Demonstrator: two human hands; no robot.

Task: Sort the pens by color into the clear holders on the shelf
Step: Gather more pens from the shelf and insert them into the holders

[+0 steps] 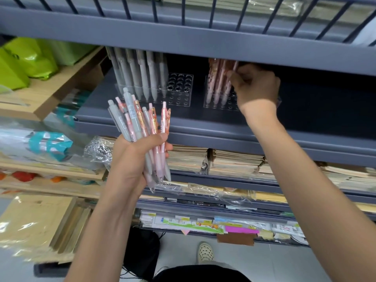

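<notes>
My left hand [134,157] grips a mixed bunch of pens [140,127], grey and pink, tips down, in front of the grey shelf [203,127]. On that shelf stands a clear holder [181,92] with several grey pens [138,76] upright in its left part; its right holes are empty. To the right, a second clear holder [220,104] contains several pink pens [218,82]. My right hand [254,86] reaches under the upper shelf and pinches the top of a pink pen [232,78] standing in that holder.
The upper shelf edge [203,43] hangs low over the holders. Stacks of notebooks [223,161] fill the shelf below. A wooden rack [50,88] with green packages [26,60] stands at the left. Packaged paper [36,224] lies lower left. My shoe [205,252] is on the floor.
</notes>
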